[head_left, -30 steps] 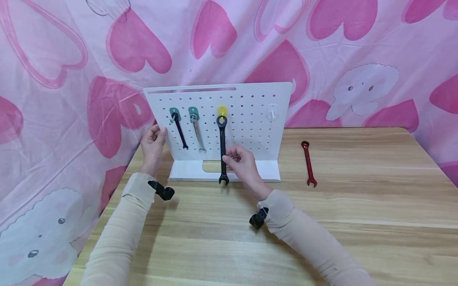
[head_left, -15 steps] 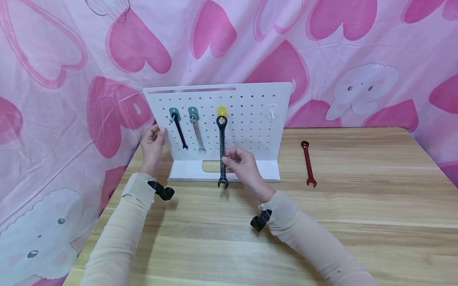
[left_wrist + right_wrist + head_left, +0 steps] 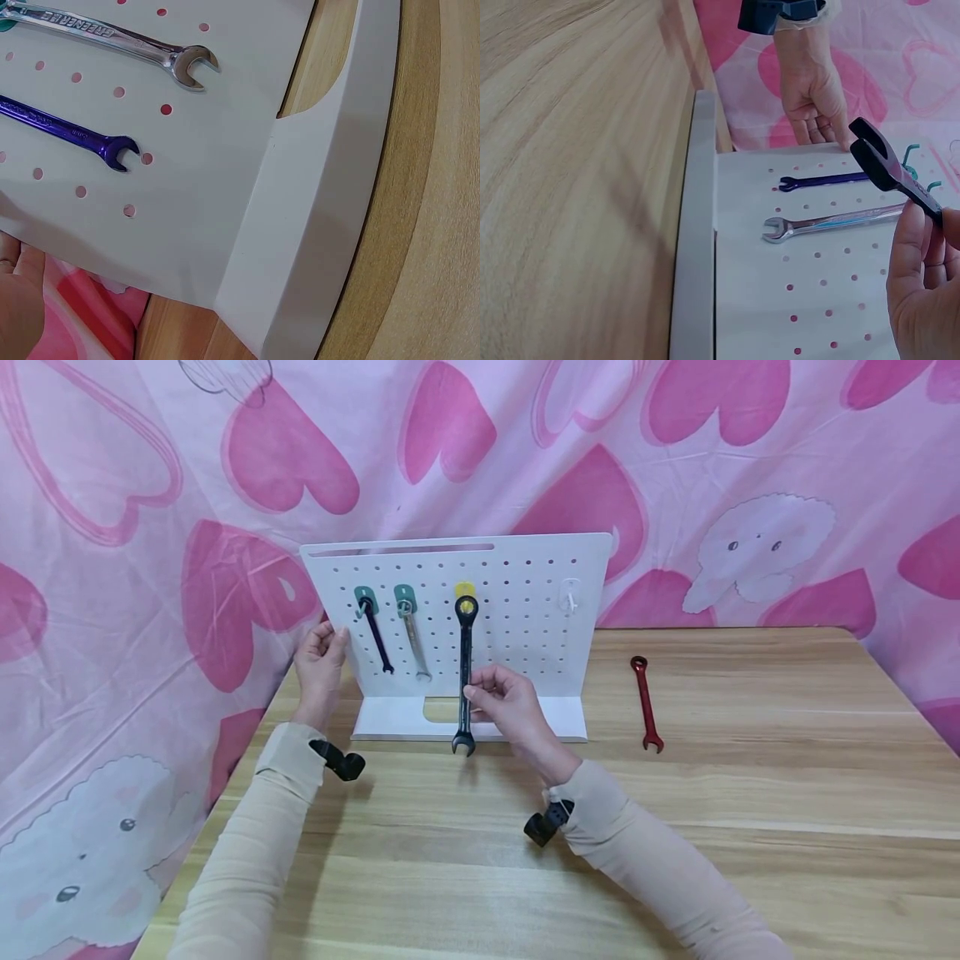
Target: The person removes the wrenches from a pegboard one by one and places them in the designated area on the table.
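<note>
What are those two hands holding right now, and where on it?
The right hand pinches the black wrench by the lower part of its shaft; the left hand grips the pegboard at its left edge.

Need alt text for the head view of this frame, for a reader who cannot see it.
A person's right hand pinches a black wrench whose ring end sits at a yellow hook on a white pegboard, while the left hand holds the board's left edge. A purple wrench and a silver wrench hang alongside; a red wrench lies on the wooden table.
</note>
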`<state>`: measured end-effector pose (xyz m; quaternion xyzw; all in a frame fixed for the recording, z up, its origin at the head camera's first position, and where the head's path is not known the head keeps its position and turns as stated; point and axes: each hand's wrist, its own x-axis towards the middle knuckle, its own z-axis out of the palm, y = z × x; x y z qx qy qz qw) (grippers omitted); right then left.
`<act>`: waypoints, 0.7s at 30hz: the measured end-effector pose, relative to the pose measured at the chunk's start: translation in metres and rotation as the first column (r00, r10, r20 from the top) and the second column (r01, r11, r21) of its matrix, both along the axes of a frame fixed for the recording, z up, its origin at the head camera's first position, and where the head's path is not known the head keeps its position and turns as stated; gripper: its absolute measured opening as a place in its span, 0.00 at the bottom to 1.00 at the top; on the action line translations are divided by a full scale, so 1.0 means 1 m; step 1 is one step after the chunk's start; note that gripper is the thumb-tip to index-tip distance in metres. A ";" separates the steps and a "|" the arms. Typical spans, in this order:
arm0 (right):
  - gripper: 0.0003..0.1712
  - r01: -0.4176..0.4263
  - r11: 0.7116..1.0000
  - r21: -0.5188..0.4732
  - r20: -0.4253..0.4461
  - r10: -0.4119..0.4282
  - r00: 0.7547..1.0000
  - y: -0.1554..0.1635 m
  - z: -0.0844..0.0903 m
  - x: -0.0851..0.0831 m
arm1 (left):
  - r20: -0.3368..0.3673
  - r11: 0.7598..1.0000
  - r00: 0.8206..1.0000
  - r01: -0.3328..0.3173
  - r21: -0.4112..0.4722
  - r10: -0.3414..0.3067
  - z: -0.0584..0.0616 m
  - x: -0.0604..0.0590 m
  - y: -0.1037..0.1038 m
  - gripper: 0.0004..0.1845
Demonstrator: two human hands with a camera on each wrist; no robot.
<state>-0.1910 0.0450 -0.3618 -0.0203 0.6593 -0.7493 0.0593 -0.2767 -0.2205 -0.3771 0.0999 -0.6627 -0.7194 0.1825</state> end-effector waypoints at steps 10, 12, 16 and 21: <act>0.08 0.005 1.000 0.001 -0.003 -0.005 1.000 0.008 0.009 0.008 | -0.006 1.000 1.000 -0.009 0.006 0.009 -0.001 -0.002 0.001 0.11; 0.08 0.005 1.000 0.002 -0.007 -0.005 1.000 0.010 0.009 0.009 | -0.003 1.000 1.000 -0.008 0.006 0.008 -0.001 -0.002 0.001 0.11; 0.08 0.005 1.000 0.007 -0.020 -0.005 1.000 0.016 0.009 0.011 | -0.014 1.000 1.000 -0.010 0.012 0.010 -0.001 -0.003 0.001 0.11; 0.08 0.011 1.000 0.022 -0.043 -0.010 0.999 0.027 0.007 0.014 | -0.020 1.000 1.000 -0.008 0.001 0.008 -0.002 -0.002 0.000 0.12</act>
